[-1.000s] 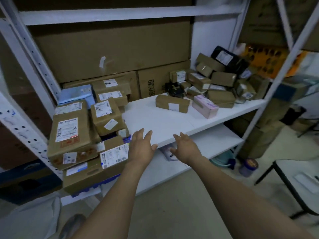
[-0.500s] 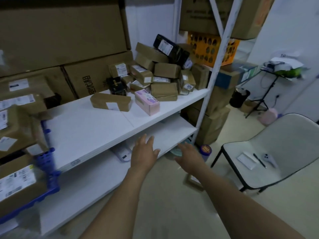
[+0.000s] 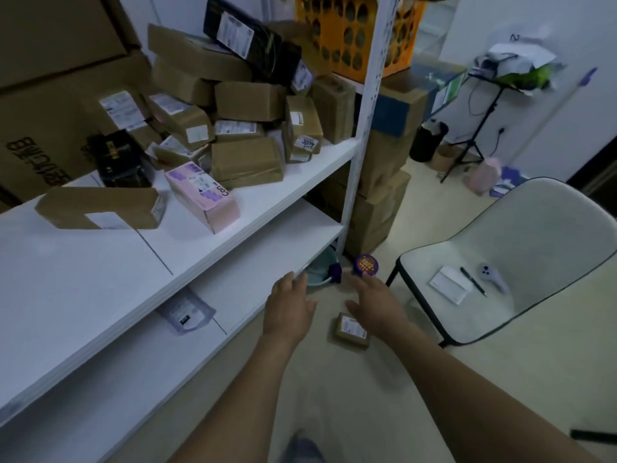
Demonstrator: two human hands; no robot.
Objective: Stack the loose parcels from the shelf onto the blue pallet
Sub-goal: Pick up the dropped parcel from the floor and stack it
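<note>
A: Cardboard-brown loose parcels (image 3: 247,128) heaped at the right end of the white shelf (image 3: 100,262), tilted and leaning on one another. Looks tipped out rather than sorted, hence the jumble.

B: Agreed. Nearer the front edge, a flat brown parcel (image 3: 96,207) and a pink carton (image 3: 203,195), both lying apart from the heap. Probably the easiest to take first.

A: And the hands?

B: Both slack: left hand (image 3: 288,312) and right hand (image 3: 374,302), fingers spread, gripping nothing. Held out low, just off the edge of the lower shelf (image 3: 267,262), as if readying a reach.

A: Toward what?

B: Hard to say. Maybe the small brown parcel (image 3: 350,330) lying on the floor between them, partly behind the right wrist. Maybe the heap above.

A: And the blue pallet?

B: Nowhere in view, so no telling how full.

A: Anything else unclear?

B: Plenty. Back of the heap buried under the front boxes. Labels too blurred to read. Black box (image 3: 120,158) in shadow, contents unknown. Clear pouch (image 3: 185,312) half tucked under the upper board. Teal basin (image 3: 317,275) beneath mostly hidden. Can't tell whether the left fingertips touch the shelf edge.
</note>
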